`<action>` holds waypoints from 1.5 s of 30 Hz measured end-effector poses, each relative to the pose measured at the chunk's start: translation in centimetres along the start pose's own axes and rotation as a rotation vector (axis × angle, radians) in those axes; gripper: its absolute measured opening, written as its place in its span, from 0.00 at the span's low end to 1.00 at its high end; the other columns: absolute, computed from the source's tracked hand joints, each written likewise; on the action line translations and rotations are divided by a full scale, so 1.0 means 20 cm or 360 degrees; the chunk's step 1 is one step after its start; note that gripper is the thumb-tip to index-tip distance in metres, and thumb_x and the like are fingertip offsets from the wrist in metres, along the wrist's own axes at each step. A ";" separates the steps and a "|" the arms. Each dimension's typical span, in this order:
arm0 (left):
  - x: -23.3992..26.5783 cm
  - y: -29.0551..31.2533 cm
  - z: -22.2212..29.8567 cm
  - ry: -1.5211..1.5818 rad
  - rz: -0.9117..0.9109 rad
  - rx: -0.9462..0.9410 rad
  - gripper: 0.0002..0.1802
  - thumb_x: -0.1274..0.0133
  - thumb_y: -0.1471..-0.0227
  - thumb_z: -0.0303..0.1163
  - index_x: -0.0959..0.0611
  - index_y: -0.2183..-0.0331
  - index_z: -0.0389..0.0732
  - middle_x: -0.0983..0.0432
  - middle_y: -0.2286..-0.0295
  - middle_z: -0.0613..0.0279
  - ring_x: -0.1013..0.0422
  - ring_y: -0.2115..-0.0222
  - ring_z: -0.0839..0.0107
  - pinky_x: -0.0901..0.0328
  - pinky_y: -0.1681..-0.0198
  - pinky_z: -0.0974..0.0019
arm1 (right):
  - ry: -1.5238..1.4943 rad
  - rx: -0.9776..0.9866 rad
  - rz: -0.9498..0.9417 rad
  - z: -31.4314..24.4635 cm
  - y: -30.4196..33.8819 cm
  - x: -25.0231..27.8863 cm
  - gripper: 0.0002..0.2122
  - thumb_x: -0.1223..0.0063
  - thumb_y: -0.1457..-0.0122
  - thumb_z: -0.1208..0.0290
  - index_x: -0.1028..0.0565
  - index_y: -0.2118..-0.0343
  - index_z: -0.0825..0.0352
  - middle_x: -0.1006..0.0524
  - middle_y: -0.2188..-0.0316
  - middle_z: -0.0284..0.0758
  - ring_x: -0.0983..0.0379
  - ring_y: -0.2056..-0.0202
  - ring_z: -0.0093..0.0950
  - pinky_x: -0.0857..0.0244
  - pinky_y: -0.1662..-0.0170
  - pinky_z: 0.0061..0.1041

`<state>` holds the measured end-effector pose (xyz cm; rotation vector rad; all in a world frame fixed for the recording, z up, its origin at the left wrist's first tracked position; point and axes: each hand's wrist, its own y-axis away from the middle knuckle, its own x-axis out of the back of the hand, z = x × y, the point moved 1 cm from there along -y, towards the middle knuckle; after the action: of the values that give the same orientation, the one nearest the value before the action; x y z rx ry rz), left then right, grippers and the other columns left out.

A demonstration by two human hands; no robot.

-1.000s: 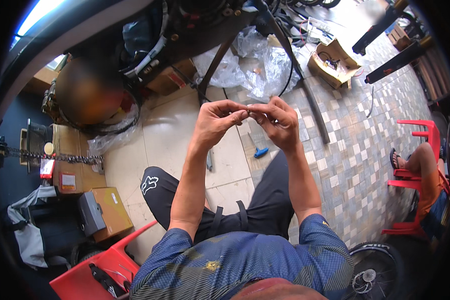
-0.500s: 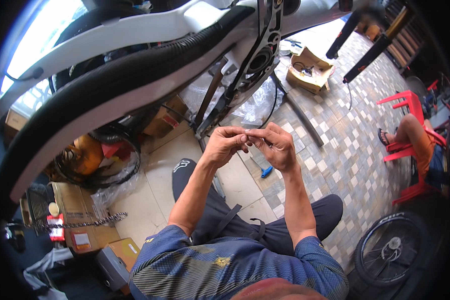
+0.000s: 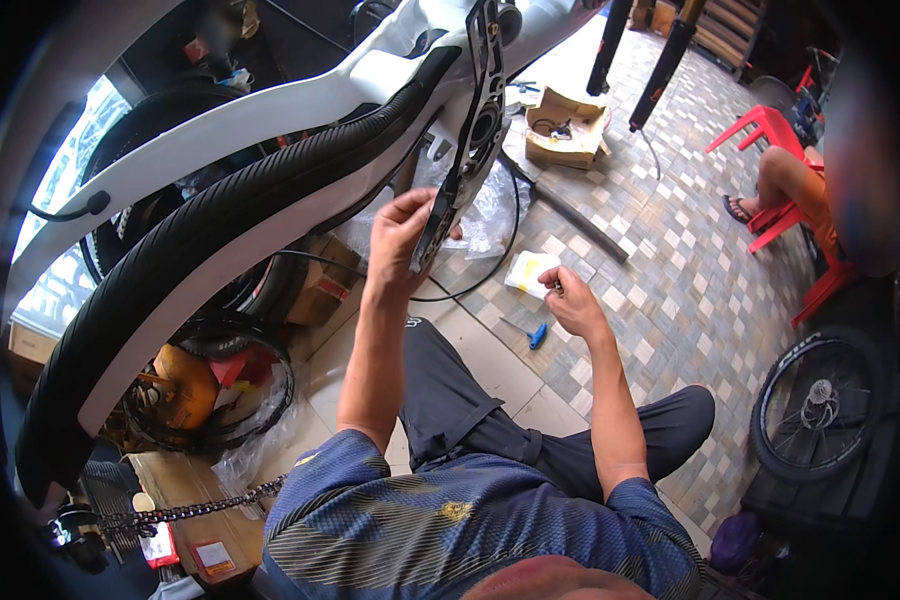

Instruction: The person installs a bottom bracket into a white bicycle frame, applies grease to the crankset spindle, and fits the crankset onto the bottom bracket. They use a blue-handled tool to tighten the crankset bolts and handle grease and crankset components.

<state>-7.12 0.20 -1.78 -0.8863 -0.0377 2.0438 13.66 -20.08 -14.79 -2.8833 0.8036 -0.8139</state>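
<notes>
A white bicycle frame with a black ribbed guard stretches across the upper left. My left hand is at the lower end of its black metal bracket, fingers curled, with a fingertip showing past the bracket's other side. Part of that hand is hidden behind the metal. Lower and to the right, my right hand is closed in a pinch; whatever it may hold is too small to make out. Beside it lies a white packet with yellow on it. A blue-handled tool rests on the floor below.
An open cardboard box with small parts stands on the tiles. Dark fork legs hang at upper right. A person's leg shows by a red chair. A wheel is at right; a chain hangs lower left.
My hands, together before, are now apart. The left has gone up to the bracket, and the right has moved slightly down. The view has shifted, and the white packet now shows.
</notes>
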 end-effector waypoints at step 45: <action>-0.20 -0.22 0.21 -0.0093 -0.0312 -0.0049 0.18 0.31 0.51 0.34 0.15 0.59 0.38 0.17 0.63 0.65 0.25 0.62 0.76 0.35 0.51 0.69 | -0.1205 0.0673 0.0155 -1.21 -0.29 0.10 0.07 0.39 0.39 0.79 0.22 0.58 0.69 0.20 0.68 0.27 0.31 0.71 0.10 0.38 0.69 0.13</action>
<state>-5.09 1.18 5.10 -0.8091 -0.1818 1.8893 5.85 -13.62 8.04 -2.4289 0.5729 0.1342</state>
